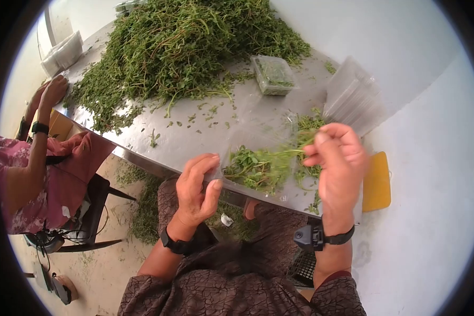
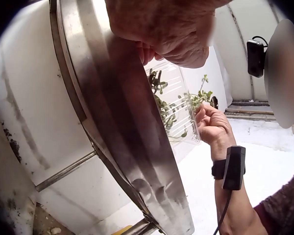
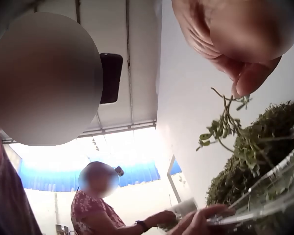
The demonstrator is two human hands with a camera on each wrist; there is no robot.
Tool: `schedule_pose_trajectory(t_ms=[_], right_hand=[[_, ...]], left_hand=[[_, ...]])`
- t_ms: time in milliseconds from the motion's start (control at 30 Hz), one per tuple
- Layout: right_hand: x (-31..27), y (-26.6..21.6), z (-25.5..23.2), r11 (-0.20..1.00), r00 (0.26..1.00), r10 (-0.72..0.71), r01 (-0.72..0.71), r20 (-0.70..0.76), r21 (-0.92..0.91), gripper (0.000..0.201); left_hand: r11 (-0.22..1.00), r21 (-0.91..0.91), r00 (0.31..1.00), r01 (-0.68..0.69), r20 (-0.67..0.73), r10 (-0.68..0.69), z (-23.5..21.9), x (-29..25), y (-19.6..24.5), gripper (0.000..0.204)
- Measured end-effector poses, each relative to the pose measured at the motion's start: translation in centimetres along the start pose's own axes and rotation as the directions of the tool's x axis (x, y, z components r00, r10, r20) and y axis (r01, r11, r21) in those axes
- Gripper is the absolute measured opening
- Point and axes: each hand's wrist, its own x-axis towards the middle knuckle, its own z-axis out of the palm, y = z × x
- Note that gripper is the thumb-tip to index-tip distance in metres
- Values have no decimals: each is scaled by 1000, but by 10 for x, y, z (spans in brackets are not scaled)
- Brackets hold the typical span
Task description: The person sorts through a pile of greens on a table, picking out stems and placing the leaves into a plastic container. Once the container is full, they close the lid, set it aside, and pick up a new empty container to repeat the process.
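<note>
In the head view an open clear plastic container, partly filled with leafy green sprigs, sits at the near edge of the metal table. My right hand pinches a few green sprigs between thumb and fingers over the container's right side. Their stems and small leaves hang below the fingertips in the right wrist view. At the container's left wall is my left hand, its fingertips and thumb touching the plastic with fingers fairly straight. More loose sprigs lie right of the container.
A large heap of greens covers the table's far side. A closed filled box stands before it, with stacked clear containers by the wall. A yellow board is at the right. Another person works at the left.
</note>
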Motion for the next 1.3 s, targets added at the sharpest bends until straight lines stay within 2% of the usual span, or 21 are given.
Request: schedule_pose_trajectory(t_ms=[67,100,133,200,233,267,333,367,433,467,533,567,633,667,733,800,867,1000,1100,1167,1300], right_hand=[[-10,11,6,994,990,50,-37,134,-102,8],[-15,9,6,974,969,174,-143,176,-176,6],[-17,7,5,973,967,181,-150,179,-173,6],[-20,5,0,911,968,225,-169,110,-376,5],[-21,12,-6,908,985,155,-110,79,-403,6],[-23,16,-10,909,984,157,-112,80,-401,6],[-24,20,-17,853,992,-41,97,119,-514,8],[-24,21,-19,854,992,-41,96,118,-511,8],[-22,22,-19,696,917,-252,393,309,-601,14],[-21,22,-18,700,917,-253,393,308,-597,14],[-20,20,-15,567,856,-294,515,426,-643,23],[-17,20,-13,570,855,-297,516,425,-640,23],[-10,20,-8,469,769,-309,635,560,-614,31],[-6,20,-5,470,767,-315,638,559,-610,31],[1,18,2,433,681,-254,715,687,-549,35],[7,21,7,444,667,-229,719,709,-534,35],[12,23,13,347,585,-218,794,781,-498,35],[18,33,20,335,556,-195,812,808,-478,32],[19,37,23,323,541,-206,824,815,-465,21],[19,36,23,220,532,-166,841,831,-494,8],[19,39,19,186,531,-184,845,827,-501,3]], left_hand=[[1000,-4,1000,5,-1,-5,0,0,-1,32],[1000,0,1000,5,5,-5,0,-1,-1,33],[1000,4,1000,5,10,-5,-1,-1,-1,33],[1000,18,1000,-8,10,8,-1,0,-2,33],[999,27,1000,-26,8,25,0,1,-1,33],[999,31,1000,-24,9,24,-1,1,-1,33],[1000,27,1000,1,11,-1,-1,1,2,32],[1000,29,1000,0,13,-1,0,1,2,32],[999,37,1000,7,-4,-7,0,2,3,32],[999,42,1000,5,-3,-5,0,2,3,32],[1000,12,1000,4,27,-4,-2,3,3,32],[1000,16,1000,1,28,-1,-2,3,2,32],[999,37,998,-39,55,37,-2,4,1,33],[998,41,998,-45,53,43,-2,5,1,33],[999,19,997,-35,73,34,-2,6,2,33],[999,21,997,-41,61,40,-1,7,2,33],[999,9,997,-35,63,34,-1,6,2,33],[1000,26,997,-15,77,13,-2,4,3,33],[999,29,997,-31,78,28,-1,4,2,33],[1000,0,997,-2,71,2,0,4,2,33],[1000,6,998,-19,57,19,1,5,1,32]])
